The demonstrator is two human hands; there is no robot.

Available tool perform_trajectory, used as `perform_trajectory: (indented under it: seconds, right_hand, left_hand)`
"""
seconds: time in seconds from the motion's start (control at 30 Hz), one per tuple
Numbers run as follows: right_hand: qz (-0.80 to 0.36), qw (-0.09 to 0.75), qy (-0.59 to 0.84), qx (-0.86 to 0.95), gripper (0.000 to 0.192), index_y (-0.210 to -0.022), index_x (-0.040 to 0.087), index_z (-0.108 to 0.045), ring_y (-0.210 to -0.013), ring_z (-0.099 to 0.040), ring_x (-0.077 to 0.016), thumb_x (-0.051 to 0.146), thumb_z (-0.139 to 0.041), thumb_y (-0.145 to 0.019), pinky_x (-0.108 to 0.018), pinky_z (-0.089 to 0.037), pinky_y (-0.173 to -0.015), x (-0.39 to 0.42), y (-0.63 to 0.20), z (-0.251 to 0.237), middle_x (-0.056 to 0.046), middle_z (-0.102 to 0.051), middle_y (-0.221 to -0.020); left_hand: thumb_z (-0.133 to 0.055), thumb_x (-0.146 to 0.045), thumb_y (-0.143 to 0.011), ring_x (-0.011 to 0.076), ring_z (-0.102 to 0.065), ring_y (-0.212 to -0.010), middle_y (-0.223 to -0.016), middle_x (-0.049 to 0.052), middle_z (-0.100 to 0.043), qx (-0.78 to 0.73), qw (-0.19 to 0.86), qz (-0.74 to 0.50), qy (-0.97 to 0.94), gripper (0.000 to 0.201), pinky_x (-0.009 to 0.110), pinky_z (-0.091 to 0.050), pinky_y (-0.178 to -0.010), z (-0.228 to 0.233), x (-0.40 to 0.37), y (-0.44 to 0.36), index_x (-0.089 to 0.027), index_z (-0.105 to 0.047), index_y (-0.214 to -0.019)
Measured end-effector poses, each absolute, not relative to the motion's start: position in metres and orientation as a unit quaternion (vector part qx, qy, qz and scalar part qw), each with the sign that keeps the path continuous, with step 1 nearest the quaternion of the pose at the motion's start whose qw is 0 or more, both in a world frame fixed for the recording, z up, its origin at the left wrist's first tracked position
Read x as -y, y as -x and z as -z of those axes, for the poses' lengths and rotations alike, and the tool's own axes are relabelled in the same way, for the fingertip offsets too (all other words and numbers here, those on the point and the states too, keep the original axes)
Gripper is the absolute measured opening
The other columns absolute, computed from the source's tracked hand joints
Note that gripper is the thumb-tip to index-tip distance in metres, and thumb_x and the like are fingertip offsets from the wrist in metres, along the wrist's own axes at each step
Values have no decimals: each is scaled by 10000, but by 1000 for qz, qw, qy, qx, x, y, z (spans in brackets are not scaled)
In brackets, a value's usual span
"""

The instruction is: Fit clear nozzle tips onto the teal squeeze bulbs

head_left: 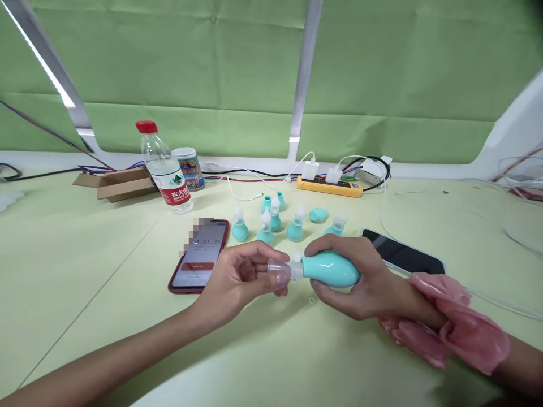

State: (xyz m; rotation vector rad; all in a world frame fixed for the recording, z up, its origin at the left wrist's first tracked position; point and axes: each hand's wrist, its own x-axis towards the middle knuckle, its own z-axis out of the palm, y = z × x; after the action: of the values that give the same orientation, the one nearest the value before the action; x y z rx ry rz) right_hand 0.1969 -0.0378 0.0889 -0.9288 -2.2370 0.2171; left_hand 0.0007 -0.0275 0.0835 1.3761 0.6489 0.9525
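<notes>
Two hands meet mid-table: right hand (360, 280) grips a teal rubber bulb (331, 268); left hand (240, 280) pinches its clear plastic cap (280, 272). Red-cased phone (199, 255) lies just left.

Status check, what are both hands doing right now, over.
Left hand pinches clear cap. Right hand grips teal bulb. Cap at bulb's white nozzle. Red phone just behind left hand.

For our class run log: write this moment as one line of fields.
left hand: grips clear cap | right hand: holds teal bulb | cap at bulb's tip | behind: small teal pieces, phone
</notes>
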Motion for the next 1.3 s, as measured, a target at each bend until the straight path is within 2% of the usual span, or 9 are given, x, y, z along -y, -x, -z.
perform_trajectory:
  seconds: [0.23, 0.33, 0.47, 0.67, 0.9, 1.07, 1.17, 1.3]
  right_hand:
    - [-73, 377, 357, 852, 227, -829, 242, -426, -530, -532, -111, 189, -572, -664, -226, -397, -499, 39, -190, -80, 12, -578, -657]
    - [-65, 381, 372, 844, 237, -844, 245, -417, -549, -542, -120, 183, -566, -670, -234, -399, -508, 39, -188, -76, 5, -587, -682]
    - [-112, 379, 380, 836, 218, -819, 238, -416, -545, -524, -112, 179, -558, -666, -234, -394, -514, 40, -184, -74, 15, -570, -678]
    - [-248, 385, 404, 792, 205, -746, 209, -432, -581, -488, -105, 158, -585, -618, -219, -391, -531, 40, -179, -76, 18, -528, -668]
    - [-465, 360, 389, 710, 251, -727, 175, -448, -552, -425, -66, 101, -615, -554, -173, -354, -486, 38, -176, -78, 43, -485, -641]
    - [-581, 338, 377, 638, 319, -741, 179, -432, -536, -421, -50, 130, -675, -540, -151, -343, -463, 38, -177, -75, 54, -492, -642]
    - [-632, 307, 364, 611, 392, -824, 198, -421, -504, -413, -46, 162, -699, -551, -152, -343, -445, 38, -178, -72, 68, -475, -600]
    - [-705, 252, 299, 592, 525, -1031, 234, -341, -462, -411, -41, 217, -676, -627, -149, -332, -396, 40, -178, -68, 56, -489, -638]
  left_hand:
    - [-632, -118, -674, 102, -594, -534, -583, -1, -624, -291, 623, -414, -596, 97, 217, -516, -534, -81, 29, 1, -153, -616, -763]
    - [-652, -105, -643, 121, -614, -592, -671, 21, -656, -321, 567, -432, -623, 105, 222, -530, -555, -81, 32, -1, -151, -621, -732]
    - [-646, -100, -640, 163, -637, -691, -756, 40, -678, -325, 464, -453, -688, 89, 270, -550, -651, -78, 36, -3, -153, -606, -699]
    - [-611, -93, -676, 173, -640, -684, -730, 38, -675, -288, 355, -459, -762, 85, 269, -554, -614, -75, 38, -1, -157, -576, -720]
    - [-589, -81, -707, 112, -622, -639, -721, 3, -660, -280, 199, -443, -828, 132, 185, -511, -596, -78, 46, -1, -162, -538, -798]
    - [-528, -62, -746, 104, -605, -649, -819, 12, -652, -268, 124, -409, -863, 229, 189, -491, -585, -81, 50, 1, -182, -503, -940]
    - [-550, -90, -736, 104, -589, -628, -792, 4, -646, -271, 180, -394, -859, 225, 199, -485, -579, -86, 44, 5, -193, -523, -934]
    - [-632, -157, -680, 127, -588, -692, -799, 16, -638, -287, 418, -425, -750, 209, 237, -497, -646, -90, 31, 8, -180, -574, -880]
